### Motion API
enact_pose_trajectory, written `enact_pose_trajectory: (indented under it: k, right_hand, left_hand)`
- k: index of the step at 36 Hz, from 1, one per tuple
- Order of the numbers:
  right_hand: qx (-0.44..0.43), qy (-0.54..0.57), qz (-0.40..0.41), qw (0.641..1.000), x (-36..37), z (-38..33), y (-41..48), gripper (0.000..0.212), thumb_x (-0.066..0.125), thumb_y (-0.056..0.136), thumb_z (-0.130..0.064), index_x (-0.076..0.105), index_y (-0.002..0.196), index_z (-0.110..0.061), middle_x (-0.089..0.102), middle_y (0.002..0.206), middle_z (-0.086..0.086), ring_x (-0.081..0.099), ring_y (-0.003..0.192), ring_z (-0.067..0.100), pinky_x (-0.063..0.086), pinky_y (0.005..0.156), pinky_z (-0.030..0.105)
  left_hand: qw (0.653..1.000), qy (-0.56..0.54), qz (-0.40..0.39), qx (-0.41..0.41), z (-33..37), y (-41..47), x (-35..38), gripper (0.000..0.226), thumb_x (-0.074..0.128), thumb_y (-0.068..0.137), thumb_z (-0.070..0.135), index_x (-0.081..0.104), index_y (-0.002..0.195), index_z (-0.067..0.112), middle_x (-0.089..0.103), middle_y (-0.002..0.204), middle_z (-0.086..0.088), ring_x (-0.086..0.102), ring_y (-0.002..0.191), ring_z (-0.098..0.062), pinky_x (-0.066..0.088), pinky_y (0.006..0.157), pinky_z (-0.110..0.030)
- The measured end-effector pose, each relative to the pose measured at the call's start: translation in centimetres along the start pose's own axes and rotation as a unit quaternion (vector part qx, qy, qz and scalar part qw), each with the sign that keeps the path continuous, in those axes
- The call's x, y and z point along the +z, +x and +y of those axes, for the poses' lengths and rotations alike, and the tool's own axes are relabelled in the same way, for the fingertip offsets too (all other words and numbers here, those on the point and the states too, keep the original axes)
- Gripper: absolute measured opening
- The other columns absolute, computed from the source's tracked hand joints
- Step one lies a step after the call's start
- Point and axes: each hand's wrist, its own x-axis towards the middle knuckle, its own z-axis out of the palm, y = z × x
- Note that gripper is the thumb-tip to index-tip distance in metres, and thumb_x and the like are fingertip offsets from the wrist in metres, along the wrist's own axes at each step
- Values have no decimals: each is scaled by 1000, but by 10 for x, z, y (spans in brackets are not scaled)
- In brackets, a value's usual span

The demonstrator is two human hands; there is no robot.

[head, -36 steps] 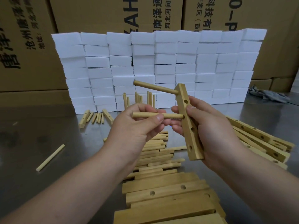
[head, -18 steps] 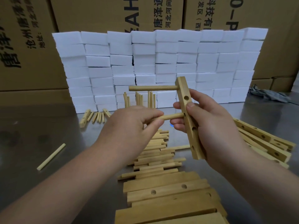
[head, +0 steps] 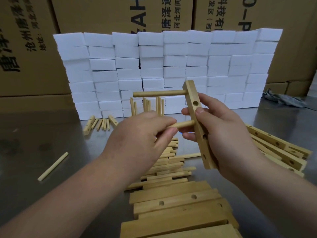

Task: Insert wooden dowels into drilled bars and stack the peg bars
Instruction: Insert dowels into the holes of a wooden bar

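One look to the far left: found a single loose dowel [head: 52, 167] lying alone on the steel table [head: 34, 134]. Moved right and spotted a small scatter of short sticks [head: 98, 124] at the foot of a white foam-block wall [head: 171, 66], with printed cardboard boxes [head: 103, 12] stacked behind. Caught the left hand [head: 137, 140] next, knuckles up, pinching a second dowel [head: 184, 124] between thumb and fingertips, held level, its far end meeting the side of the drilled bar [head: 191, 95] just under the right thumb; depth in the hole impossible to tell. Noted, below that hand, a heap of dowels [head: 168, 165] on the table, and nearer the camera a stack of bars [head: 176, 203] showing two open holes. Saw the drilled bar held up off the table, nearly upright and tilted a little, with an upper dowel [head: 159, 93] already seated near its top and sticking out level to the left. Found the right hand [head: 228, 134] wrapped round that bar, thumb on its front face, fingers behind. Finished far right with more drilled bars [head: 277, 148] lying in a loose pile, and a grey cloth [head: 283, 99] crumpled beyond them.
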Motion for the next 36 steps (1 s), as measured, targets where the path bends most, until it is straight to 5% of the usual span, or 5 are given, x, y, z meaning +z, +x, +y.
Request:
enact_pose_trajectory:
  k: [6, 16, 25, 33, 36]
  right_hand:
    - [0, 6, -8, 1000, 0, -1, -1, 29, 44, 97, -10, 59, 118, -23, 69, 90, -1, 67, 62, 10, 54, 55, 20]
    - [-3, 19, -27, 999, 0, 2, -3, 27, 44, 97, -10, 59, 115, -22, 70, 84, -3, 68, 64, 12, 56, 57, 23]
    - [-12, 28, -42, 999, 0, 3, -6, 27, 44, 96, -7, 60, 111, -23, 70, 86, 2, 67, 60, 16, 57, 56, 25]
    - [-2, 13, -28, 1000, 3, 9, -7, 29, 43, 96, -7, 59, 118, -19, 69, 83, -1, 65, 56, 15, 54, 53, 22]
    - [-9, 6, -29, 1000, 3, 7, -6, 32, 43, 96, -8, 58, 122, -20, 69, 84, 0, 65, 57, 15, 54, 54, 22]
  left_hand:
    - [999, 24, -35, 22, 2, 0, -5, 34, 41, 87, 32, 72, 92, 19, 55, 62, 7, 50, 56, -11, 34, 44, -20]
    - [998, 27, -61, 21, -2, -2, -5, 40, 35, 88, 35, 70, 85, 16, 53, 61, 4, 50, 57, -15, 40, 44, -30]
    - [990, -89, -92, -63, -5, -1, -1, 41, 38, 86, 42, 67, 85, 12, 54, 66, -1, 49, 67, -13, 44, 59, -37]
    - [966, -157, -140, -153, -4, 0, -4, 49, 38, 74, 50, 66, 85, 11, 53, 64, -4, 47, 57, -12, 38, 55, -24]
    - [956, -180, -126, -193, -5, 2, -5, 33, 42, 72, 52, 67, 74, 31, 63, 76, 0, 56, 70, -12, 48, 64, -25]
